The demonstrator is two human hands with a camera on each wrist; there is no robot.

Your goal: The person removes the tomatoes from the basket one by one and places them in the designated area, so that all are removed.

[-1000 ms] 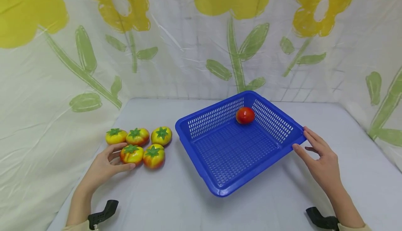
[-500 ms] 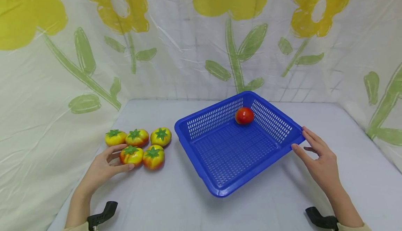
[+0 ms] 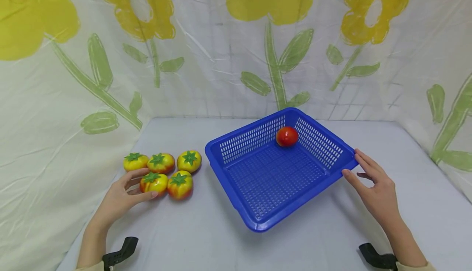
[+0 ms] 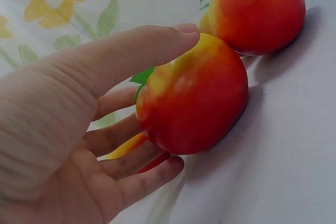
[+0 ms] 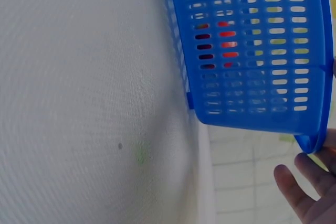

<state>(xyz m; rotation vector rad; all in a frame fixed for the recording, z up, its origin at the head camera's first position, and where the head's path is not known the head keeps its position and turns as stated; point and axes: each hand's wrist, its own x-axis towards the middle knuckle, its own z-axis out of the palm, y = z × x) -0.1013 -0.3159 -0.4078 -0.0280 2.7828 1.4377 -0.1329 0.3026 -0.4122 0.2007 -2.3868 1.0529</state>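
Note:
My left hand (image 3: 119, 199) is around a yellow-and-red toy tomato (image 3: 155, 184) with a green star-shaped top. In the left wrist view the thumb (image 4: 142, 48) lies over one side of this tomato, while the other fingers curve round its opposite side. Several similar tomatoes (image 3: 180, 185) sit close by on the table. A blue plastic basket (image 3: 221, 181) with slotted walls stands in the middle, a red tomato (image 3: 287, 136) lying in its far corner. My right hand (image 3: 377, 191) pinches the basket's right corner between thumb and fingers; the right wrist view shows only part of that hand.
The table has a white cover (image 3: 184, 238). Behind it and at both sides hangs a pale curtain (image 3: 206, 74) printed with yellow flowers. Each wrist wears a black camera mount, such as the left mount (image 3: 121, 252).
Almost nothing differs. The tomato in my left hand has shifted very slightly to the left; both hands and the basket stay in place.

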